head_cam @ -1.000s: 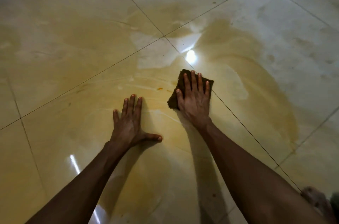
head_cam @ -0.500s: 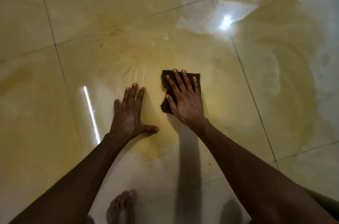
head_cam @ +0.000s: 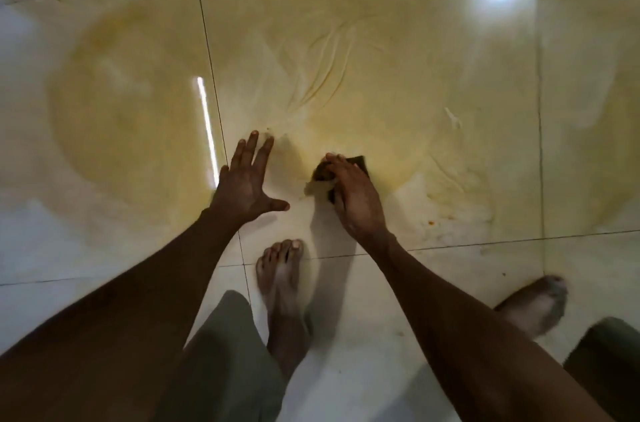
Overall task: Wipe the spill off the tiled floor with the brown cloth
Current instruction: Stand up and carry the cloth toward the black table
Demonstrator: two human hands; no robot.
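I see the tiled floor (head_cam: 571, 300) smeared wide with the yellow spill (head_cam: 363, 82), my left hand (head_cam: 246, 184) pressed flat on it with fingers spread, and my right hand (head_cam: 351, 195) just beside, fingers curled over the brown cloth (head_cam: 358, 162) at the spill's near edge.

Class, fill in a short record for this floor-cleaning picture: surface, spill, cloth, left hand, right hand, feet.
surface: glossy tiled floor
spill: yellowish film, smeared across several tiles
cloth: brown cloth, mostly hidden under right hand
left hand: flat on floor, fingers spread
right hand: presses on cloth; grip unclear
feet: bare, left foot near the hands
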